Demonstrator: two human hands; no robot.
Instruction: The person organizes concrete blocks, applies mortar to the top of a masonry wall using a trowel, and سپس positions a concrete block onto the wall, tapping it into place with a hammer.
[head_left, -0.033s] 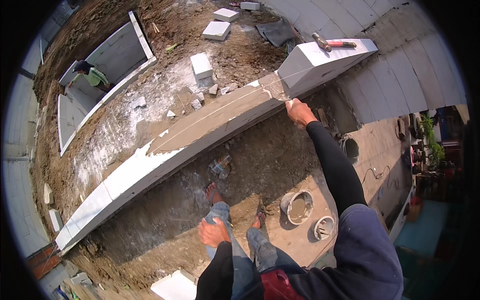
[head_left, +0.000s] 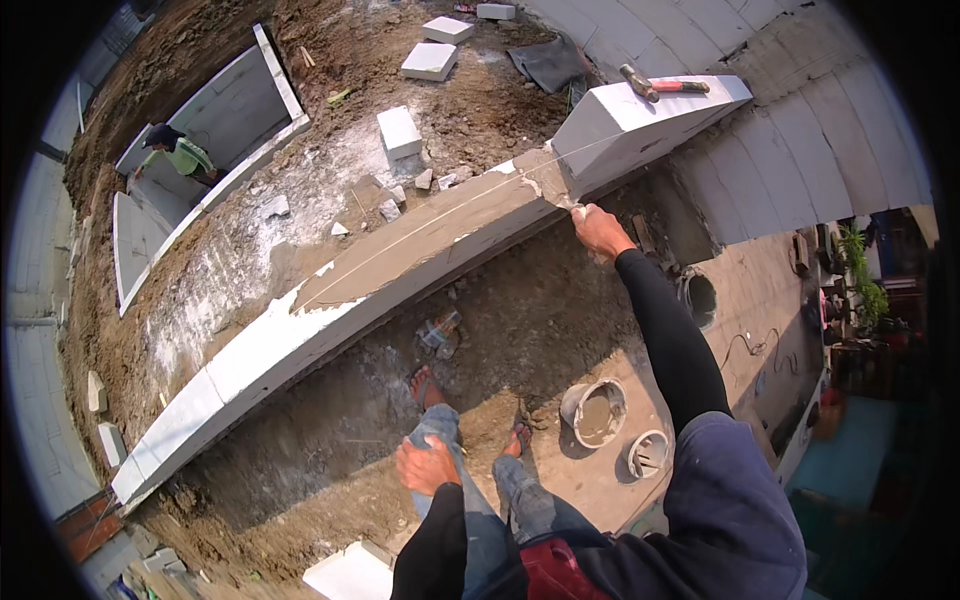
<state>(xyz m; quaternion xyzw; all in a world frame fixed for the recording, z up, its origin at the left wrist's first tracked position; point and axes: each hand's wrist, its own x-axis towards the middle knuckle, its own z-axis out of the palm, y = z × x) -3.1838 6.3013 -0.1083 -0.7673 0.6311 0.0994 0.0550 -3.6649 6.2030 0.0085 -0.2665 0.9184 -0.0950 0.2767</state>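
Note:
My right hand [head_left: 602, 232] is closed around the handle of a trowel [head_left: 567, 204], its blade against the near edge of the low white block wall. Fresh grey mortar [head_left: 430, 232] coats the middle of the wall's top, up to a raised white block [head_left: 650, 125]. A thin string runs along above the mortar. On that raised block lies a hammer [head_left: 662, 85] with a red and black handle. My left hand [head_left: 427, 465] rests on my bent left knee, its fingers spread over the jeans and nothing in it.
A bucket of mortar [head_left: 600, 415] and a smaller pail [head_left: 648, 455] stand near my feet; another bucket [head_left: 698, 297] lies farther right. Loose white blocks [head_left: 400, 132] and rubble dot the soil beyond the wall. A co-worker [head_left: 180, 152] bends inside a walled pit at the far left.
My right hand and the trowel have shifted very slightly at the wall's edge. The whole view has moved by a few pixels. My left hand stays on the knee.

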